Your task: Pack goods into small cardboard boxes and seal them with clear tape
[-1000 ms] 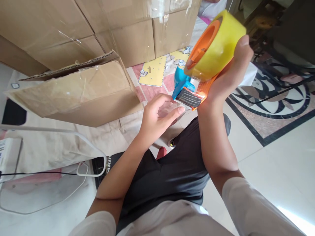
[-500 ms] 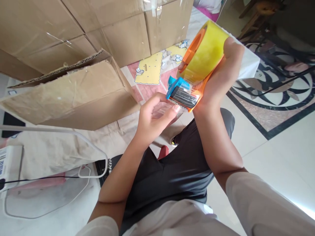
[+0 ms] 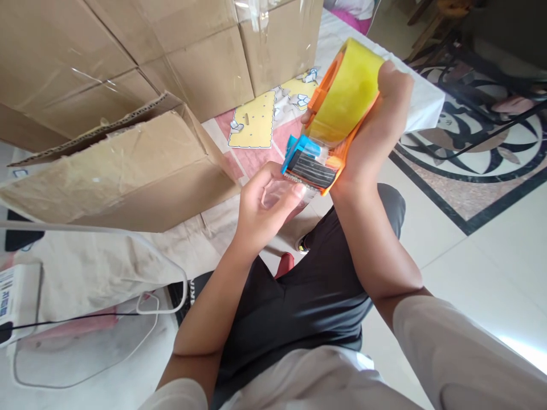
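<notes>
Right hand (image 3: 376, 128) gripping tape dispenser (image 3: 335, 114), aloft by worktop (image 3: 421, 105). Left hand (image 3: 262, 208) half-curled, thumb at clear tape end (image 3: 276, 192); pinch unclear. Tape end apparently loosened; no strip joins it to box (image 3: 141, 171), apart leftward.

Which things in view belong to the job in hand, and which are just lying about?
Likely in the job:
- tape dispenser, gripped by the right hand
- clear tape end, at the left hand
- front cardboard box, perhaps

Apparently lying about:
- stacked cartons behind
- white unit with blue lettering
- bent white tube
</notes>
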`<state>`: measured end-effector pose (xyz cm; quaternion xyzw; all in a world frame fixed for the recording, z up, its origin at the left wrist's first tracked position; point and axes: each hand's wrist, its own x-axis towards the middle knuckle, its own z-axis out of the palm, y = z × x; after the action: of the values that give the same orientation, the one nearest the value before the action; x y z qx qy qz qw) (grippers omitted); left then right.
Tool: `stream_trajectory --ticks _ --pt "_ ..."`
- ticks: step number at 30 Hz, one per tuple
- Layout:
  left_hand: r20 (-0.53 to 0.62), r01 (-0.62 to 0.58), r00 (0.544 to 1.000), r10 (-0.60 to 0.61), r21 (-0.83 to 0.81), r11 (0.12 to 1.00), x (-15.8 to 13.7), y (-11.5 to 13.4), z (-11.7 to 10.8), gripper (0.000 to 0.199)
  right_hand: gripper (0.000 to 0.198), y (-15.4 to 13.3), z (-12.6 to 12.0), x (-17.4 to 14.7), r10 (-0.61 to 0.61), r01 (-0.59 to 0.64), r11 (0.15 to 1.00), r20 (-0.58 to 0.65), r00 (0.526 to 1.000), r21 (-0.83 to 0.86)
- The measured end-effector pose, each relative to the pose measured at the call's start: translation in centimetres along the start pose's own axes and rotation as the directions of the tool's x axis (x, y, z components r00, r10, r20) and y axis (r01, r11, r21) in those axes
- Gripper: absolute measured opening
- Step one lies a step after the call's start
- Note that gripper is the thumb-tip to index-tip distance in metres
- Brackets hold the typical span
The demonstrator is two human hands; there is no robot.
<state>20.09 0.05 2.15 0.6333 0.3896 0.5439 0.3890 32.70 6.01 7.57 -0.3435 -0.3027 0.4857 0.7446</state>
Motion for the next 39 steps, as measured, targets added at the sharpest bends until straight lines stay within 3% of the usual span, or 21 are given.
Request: stream_trajectory --ticks 3,6,15,22,27,31,39 --pt "0.000 0.007 1.000 -0.007 0.009 1.000 -0.1 0.4 0.1 0.038 0.033 -0.2 -0.2 -0.3 0.034 -0.034 0.999 0.072 0.997 -0.003" --pt "0.004 0.034 0.999 -0.033 -0.015 0.999 -0.1 0.6 0.2 0.035 0.033 -0.4 -0.2 -0.5 0.079 -0.077 0.996 0.055 0.995 -0.042" --pt "0.001 0.030 1.000 -0.030 0.031 0.999 0.1 0.3 0.0 0.039 0.035 0.1 0.0 -0.6 0.087 -0.105 0.987 0.145 0.986 0.123" --pt "0.002 0.008 1.000 -0.008 0.005 1.000 0.0 -0.3 -0.1 0.038 0.038 0.7 0.6 -0.7 0.031 -0.041 0.986 0.068 0.997 0.163" --pt "0.009 -0.032 0.999 0.032 -0.027 0.999 0.0 -0.7 -0.1 0.037 0.023 -0.3 0.9 -1.4 0.139 -0.141 0.989 0.067 0.988 0.033" --pt "0.016 -0.052 0.998 0.053 -0.078 0.996 0.0 -1.0 0.0 0.032 0.031 -0.6 0.6 -1.3 0.178 -0.178 0.984 0.079 0.981 -0.015" --pt "0.029 -0.095 0.995 0.100 -0.134 0.986 0.2 -1.6 0.0 0.030 0.028 -0.7 0.9 -1.3 0.175 -0.181 0.981 0.097 0.980 0.066"
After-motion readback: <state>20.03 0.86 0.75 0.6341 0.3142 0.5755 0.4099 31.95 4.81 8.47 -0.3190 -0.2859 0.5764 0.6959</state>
